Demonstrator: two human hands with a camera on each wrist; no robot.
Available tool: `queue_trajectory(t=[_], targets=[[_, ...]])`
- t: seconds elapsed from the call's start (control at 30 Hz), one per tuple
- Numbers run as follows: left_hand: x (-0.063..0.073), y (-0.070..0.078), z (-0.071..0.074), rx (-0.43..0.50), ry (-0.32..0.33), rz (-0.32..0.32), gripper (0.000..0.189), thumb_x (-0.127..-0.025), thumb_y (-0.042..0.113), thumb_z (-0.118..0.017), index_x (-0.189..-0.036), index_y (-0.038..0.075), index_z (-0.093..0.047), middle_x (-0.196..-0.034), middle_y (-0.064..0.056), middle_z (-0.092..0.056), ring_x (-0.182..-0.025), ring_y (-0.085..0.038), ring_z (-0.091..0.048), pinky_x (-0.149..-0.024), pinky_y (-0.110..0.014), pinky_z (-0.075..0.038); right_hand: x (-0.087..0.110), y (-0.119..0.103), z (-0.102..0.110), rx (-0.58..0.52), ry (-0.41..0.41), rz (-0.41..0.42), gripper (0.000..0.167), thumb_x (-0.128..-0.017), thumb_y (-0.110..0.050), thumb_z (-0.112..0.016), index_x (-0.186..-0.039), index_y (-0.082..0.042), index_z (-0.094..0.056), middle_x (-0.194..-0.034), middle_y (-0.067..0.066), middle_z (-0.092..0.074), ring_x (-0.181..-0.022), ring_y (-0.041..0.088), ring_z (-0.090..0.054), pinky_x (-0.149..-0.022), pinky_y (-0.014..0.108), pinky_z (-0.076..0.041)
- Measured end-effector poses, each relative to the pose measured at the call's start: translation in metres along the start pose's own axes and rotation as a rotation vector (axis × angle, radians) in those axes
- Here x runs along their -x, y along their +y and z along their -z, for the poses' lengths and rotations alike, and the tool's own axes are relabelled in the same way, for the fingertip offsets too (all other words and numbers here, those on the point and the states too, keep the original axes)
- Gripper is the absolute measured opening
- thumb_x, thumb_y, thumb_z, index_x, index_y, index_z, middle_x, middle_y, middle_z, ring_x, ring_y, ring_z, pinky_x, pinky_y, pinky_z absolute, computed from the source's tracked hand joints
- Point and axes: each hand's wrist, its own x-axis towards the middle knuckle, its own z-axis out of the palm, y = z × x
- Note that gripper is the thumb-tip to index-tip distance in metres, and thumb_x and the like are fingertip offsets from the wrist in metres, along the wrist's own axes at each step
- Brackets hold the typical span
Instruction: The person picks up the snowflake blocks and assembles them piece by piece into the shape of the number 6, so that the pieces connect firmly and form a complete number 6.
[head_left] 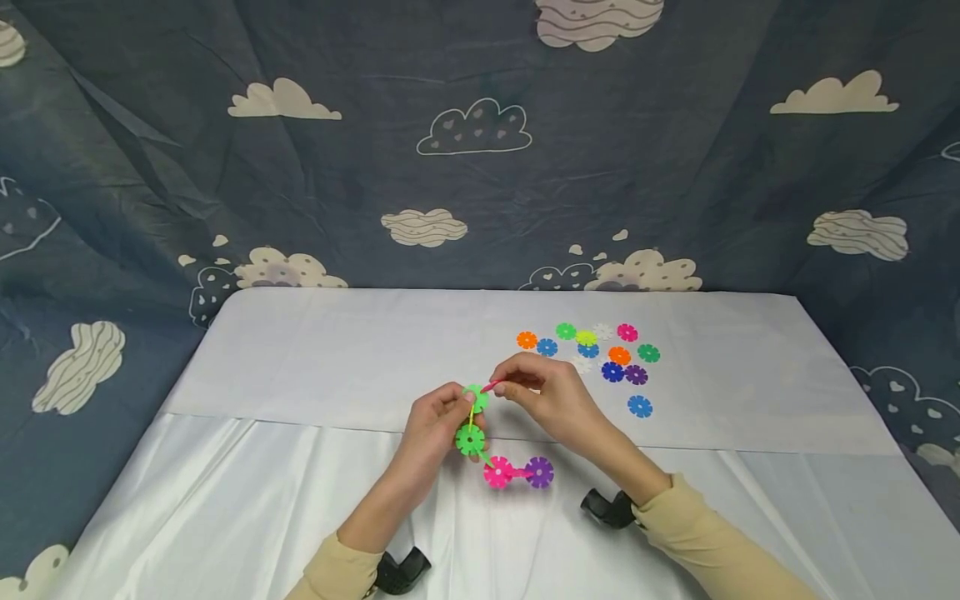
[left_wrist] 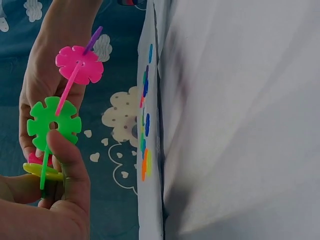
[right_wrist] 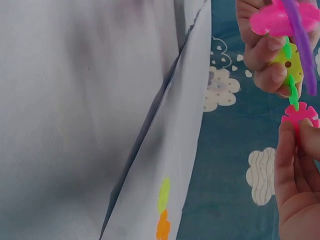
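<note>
Biggest thing here is the white cloth-covered table [head_left: 300,358]; its far edge runs behind a scatter of loose, notched plastic discs in mixed colours [head_left: 612,372], just past the right hand [head_left: 551,396]. White cloth stretches away on the outer side of the left hand [head_left: 433,423]. That one's gripping the upper part of a linked chain of green, yellow, pink and purple discs [head_left: 470,440], which runs toward the person, then bends right. The right hand pinches a pink plastic disc [head_left: 491,386], edge-on, at the top green disc's [head_left: 480,402] right side. Looks like they touch; can't tell if they're slotted.
</note>
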Motion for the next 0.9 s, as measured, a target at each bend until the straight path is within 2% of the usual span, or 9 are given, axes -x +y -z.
queue_trajectory(t=[0.13,0.37,0.53,0.67,0.8,0.9], targets=[[0.001,0.001,0.000,0.013,0.008,0.010,0.026,-0.104,0.020,-0.051,-0.092,-0.003,-0.054,-0.082,-0.019,-0.062,-0.058,-0.020,-0.061,-0.053,-0.028,-0.052,0.001,0.000,-0.003,0.012,0.003,0.020,0.017,-0.084,-0.005,-0.076,-0.096,-0.018,-0.072,-0.090,-0.010,-0.068,-0.085,0.008,-0.065,-0.083,0.029,-0.055],[0.003,0.001,0.002,0.031,0.015,0.017,0.023,-0.103,0.015,-0.050,-0.090,-0.004,-0.054,-0.079,-0.019,-0.062,-0.053,-0.016,-0.056,-0.049,-0.028,-0.051,-0.001,0.000,-0.007,0.018,-0.024,0.031,0.016,-0.085,-0.006,-0.076,-0.094,-0.018,-0.073,-0.088,-0.012,-0.068,-0.085,0.008,-0.065,-0.084,0.028,-0.054],[0.001,0.000,0.001,0.056,-0.006,0.025,0.025,-0.103,0.020,-0.051,-0.091,-0.002,-0.052,-0.079,-0.014,-0.059,-0.056,-0.017,-0.057,-0.052,-0.030,-0.052,-0.001,0.000,-0.007,-0.017,-0.032,-0.011,0.013,-0.086,-0.009,-0.075,-0.095,-0.018,-0.071,-0.090,-0.009,-0.068,-0.087,0.009,-0.067,-0.084,0.027,-0.054],[-0.001,-0.001,0.000,0.078,-0.030,0.047,0.023,-0.103,0.022,-0.050,-0.095,0.000,-0.050,-0.080,-0.011,-0.056,-0.060,-0.018,-0.058,-0.056,-0.031,-0.053,0.000,0.002,-0.006,-0.042,-0.061,-0.062,0.019,-0.088,-0.011,-0.074,-0.105,-0.018,-0.071,-0.100,-0.004,-0.069,-0.089,0.011,-0.068,-0.084,0.026,-0.054],[-0.001,-0.001,0.000,0.083,-0.010,0.040,0.019,-0.103,0.018,-0.050,-0.095,0.001,-0.050,-0.080,-0.011,-0.057,-0.060,-0.018,-0.058,-0.057,-0.032,-0.054,0.003,0.007,-0.001,-0.042,-0.069,-0.102,0.029,-0.090,-0.013,-0.073,-0.118,-0.018,-0.068,-0.115,0.001,-0.067,-0.091,0.011,-0.067,-0.083,0.027,-0.054],[-0.002,-0.001,0.001,0.069,0.012,0.022,0.017,-0.103,0.015,-0.050,-0.095,0.001,-0.050,-0.079,-0.010,-0.058,-0.060,-0.018,-0.058,-0.057,-0.032,-0.054,0.006,0.010,0.004,-0.019,-0.059,-0.124,0.030,-0.090,-0.013,-0.073,-0.120,-0.016,-0.067,-0.118,0.001,-0.066,-0.091,0.012,-0.067,-0.083,0.028,-0.054]])
